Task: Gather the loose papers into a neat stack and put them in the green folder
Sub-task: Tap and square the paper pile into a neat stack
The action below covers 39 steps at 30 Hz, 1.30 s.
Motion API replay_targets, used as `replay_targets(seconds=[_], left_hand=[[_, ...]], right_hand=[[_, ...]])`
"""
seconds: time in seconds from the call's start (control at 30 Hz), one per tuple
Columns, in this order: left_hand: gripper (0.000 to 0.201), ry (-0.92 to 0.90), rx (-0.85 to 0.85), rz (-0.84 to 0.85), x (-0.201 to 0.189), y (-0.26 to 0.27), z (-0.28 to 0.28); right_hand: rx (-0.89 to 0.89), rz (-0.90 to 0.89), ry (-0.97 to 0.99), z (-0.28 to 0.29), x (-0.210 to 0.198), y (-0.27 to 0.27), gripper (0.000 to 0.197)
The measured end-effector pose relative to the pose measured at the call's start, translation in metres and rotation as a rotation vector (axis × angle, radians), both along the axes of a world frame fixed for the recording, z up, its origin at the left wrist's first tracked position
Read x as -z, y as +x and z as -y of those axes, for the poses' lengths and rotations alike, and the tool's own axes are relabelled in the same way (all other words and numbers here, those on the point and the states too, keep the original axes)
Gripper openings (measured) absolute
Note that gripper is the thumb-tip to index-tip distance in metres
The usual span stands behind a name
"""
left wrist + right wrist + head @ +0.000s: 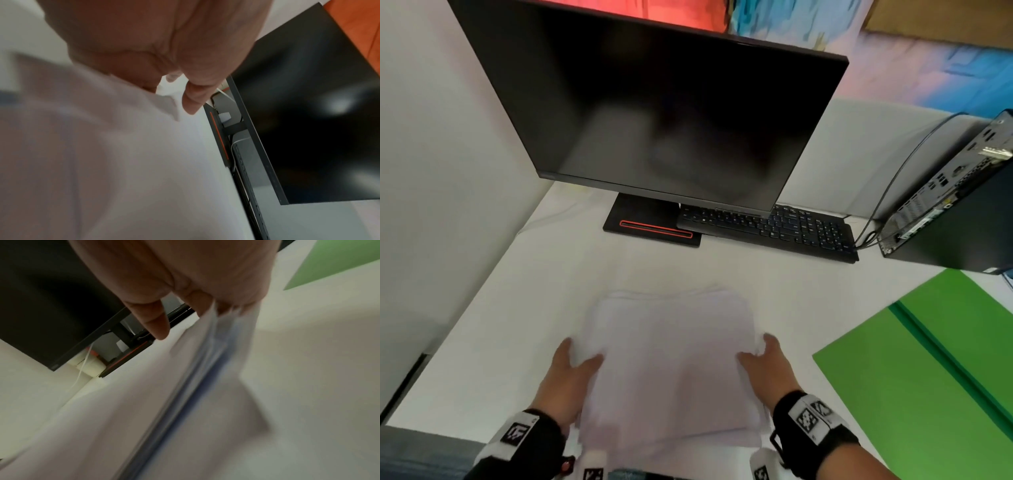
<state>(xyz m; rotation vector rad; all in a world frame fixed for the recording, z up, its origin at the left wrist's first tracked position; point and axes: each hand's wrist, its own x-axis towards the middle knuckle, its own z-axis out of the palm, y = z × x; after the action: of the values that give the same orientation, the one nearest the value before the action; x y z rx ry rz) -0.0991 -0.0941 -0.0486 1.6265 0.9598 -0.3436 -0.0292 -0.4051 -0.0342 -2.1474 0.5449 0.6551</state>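
At the near centre of the white table (pixel 774 274), both hands hold a stack of white papers (pixel 671 359) by its side edges

1. Left hand (pixel 570 380): it grips the left edge of the stack. The thumb lies on the top sheet and the fingers are tucked beneath, out of sight in the head view. The left wrist view shows the left hand (pixel 164 48) curled over a corner of the papers (pixel 102 146), blurred

2. Right hand (pixel 767 368): it grips the right edge in the same manner, thumb on top, fingers under. In the right wrist view the right hand (pixel 185 280) pinches the sheet edges of the papers (pixel 205 369), which fan slightly and show as blurred lines

3. Papers: the stack is roughly squared, with several far edges still stepped. Whether it rests on the table or is lifted clear cannot be determined

4. Both wrists carry black bands with white marker tags

5. Green folder (pixel 914 370): it lies open and flat on the table at the near right, apart from the papers, with a darker green spine running across it. A corner of the green folder (pixel 339 261) shows in the right wrist view

6. Far side of the table: a black monitor (pixel 661 113) stands on a base with a red stripe. A black keyboard (pixel 770 226) lies just right of the base, partly under the screen

7. Far right: a black computer case (pixel 955 205) stands with its port side facing left, and cables run from it toward the keyboard
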Motion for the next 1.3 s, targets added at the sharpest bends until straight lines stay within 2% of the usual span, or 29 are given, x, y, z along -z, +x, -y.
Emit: replay_targets(seconds=[0.07,0.13,0.2,0.3,0.4,0.47,0.57,0.67,0.73,0.83,0.9,0.97,1.0,1.07,1.13,1.17,1.2,1.27,1.3], left_hand=[[0.090,0.032,0.042,-0.005,-0.003,-0.001,0.008],[0.076,0.115,0.111,0.017,-0.008,0.001,0.015],[0.084,0.134,0.130,0.006,-0.009,0.002,0.012],[0.091,0.099,0.160,-0.065,-0.013,-0.006,0.006],[0.082,0.196,0.204,-0.045,-0.024,-0.002,0.015],[0.076,0.264,0.169,-0.055,-0.026,0.006,0.017],[0.052,0.129,0.167,-0.032,-0.029,0.008,0.018],[0.032,0.023,0.207,-0.068,-0.038,-0.003,0.024],[0.009,0.039,0.175,-0.071,-0.044,-0.004,0.025],[0.025,0.134,0.106,-0.064,-0.028,0.003,0.011],[0.019,0.070,0.137,-0.071,-0.026,0.009,0.012],[0.016,-0.080,0.181,-0.111,-0.033,0.006,0.020],[0.020,-0.156,0.199,-0.150,-0.035,0.003,0.022],[0.027,-0.208,0.259,-0.192,-0.038,-0.004,0.022],[0.038,-0.086,0.268,-0.172,-0.033,-0.006,0.016],[0.045,-0.008,0.253,-0.151,-0.030,-0.006,0.014],[0.046,0.046,0.239,-0.142,-0.029,-0.006,0.011],[0.034,0.055,0.244,-0.148,-0.032,-0.004,0.010],[0.036,0.051,0.237,-0.148,-0.030,-0.002,0.009]], right_hand=[[-0.069,-0.022,-0.022,-0.002,0.002,-0.005,0.061],[-0.116,-0.005,-0.029,-0.005,0.004,0.001,0.068],[-0.121,-0.006,-0.019,-0.004,0.000,0.007,0.078],[-0.179,-0.024,-0.041,0.000,-0.007,-0.007,0.081],[-0.249,-0.070,-0.047,-0.001,-0.005,-0.014,0.083],[-0.221,-0.028,-0.060,-0.003,-0.003,-0.001,0.083],[-0.194,0.011,-0.022,-0.003,-0.005,0.004,0.081],[-0.233,-0.036,-0.008,0.000,0.001,-0.017,0.077],[-0.207,-0.040,-0.022,0.006,0.001,-0.020,0.059],[-0.090,0.022,-0.020,0.007,-0.006,0.001,0.035],[-0.065,0.009,0.009,0.004,-0.011,0.013,0.033],[-0.126,0.010,-0.012,0.000,-0.014,0.011,0.032],[-0.166,0.010,-0.030,0.000,-0.015,0.005,0.037],[-0.219,-0.007,-0.039,0.003,-0.017,-0.007,0.060],[-0.211,-0.050,-0.022,0.007,-0.015,-0.011,0.077],[-0.201,-0.059,-0.026,0.009,-0.012,-0.011,0.077],[-0.202,-0.057,-0.038,0.010,-0.009,-0.010,0.072],[-0.230,-0.032,-0.074,0.011,-0.004,-0.009,0.043],[-0.218,-0.012,-0.074,0.011,-0.003,-0.008,0.031]])
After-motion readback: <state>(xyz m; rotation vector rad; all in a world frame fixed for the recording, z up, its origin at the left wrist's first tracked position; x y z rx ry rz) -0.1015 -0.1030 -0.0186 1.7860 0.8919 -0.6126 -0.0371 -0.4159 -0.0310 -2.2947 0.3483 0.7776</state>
